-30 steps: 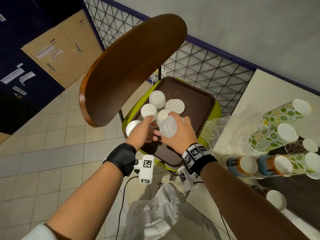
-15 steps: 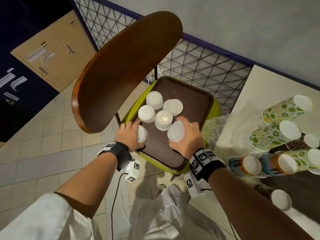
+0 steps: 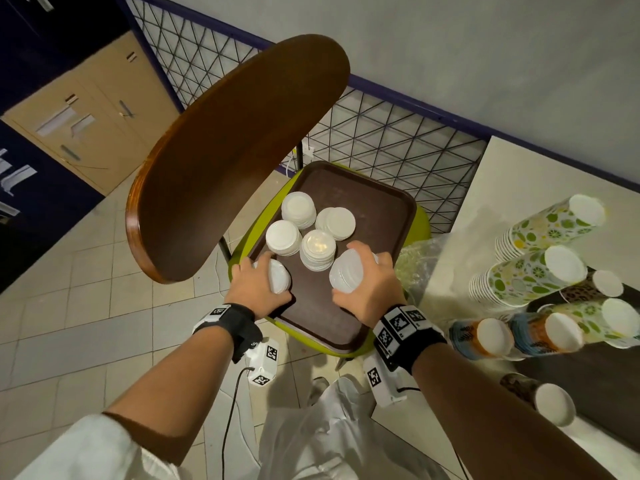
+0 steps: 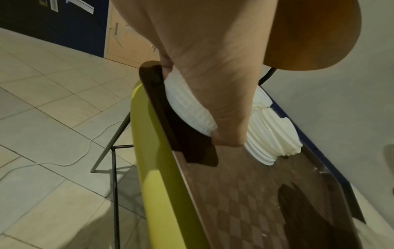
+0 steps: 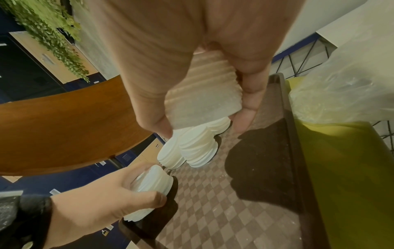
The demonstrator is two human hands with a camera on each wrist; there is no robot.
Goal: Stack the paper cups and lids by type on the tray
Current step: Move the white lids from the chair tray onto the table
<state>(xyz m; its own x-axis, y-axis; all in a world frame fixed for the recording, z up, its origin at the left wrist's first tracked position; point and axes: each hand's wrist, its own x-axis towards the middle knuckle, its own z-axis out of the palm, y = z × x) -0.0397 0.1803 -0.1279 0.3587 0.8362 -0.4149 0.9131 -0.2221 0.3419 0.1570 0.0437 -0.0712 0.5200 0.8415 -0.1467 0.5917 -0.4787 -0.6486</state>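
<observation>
While the brown tray [image 3: 388, 216] on the green chair already carries four upright lid stacks [image 3: 318, 250] clustered toward its far left, the patterned paper cups [image 3: 533, 271] lie in sleeves on the tabletop [image 3: 502, 188] to the right, none on the tray, so I judge the lids well along and the cups not started. A right hand [image 3: 372, 289] curls round a translucent lid stack [image 3: 348, 273], held above the tray's near right part, its long axis tilted toward the camera. A left hand [image 3: 258, 289] grips a shorter white lid stack [image 3: 278, 280] at the tray's near left edge, tipped sideways, flat face toward the right.
</observation>
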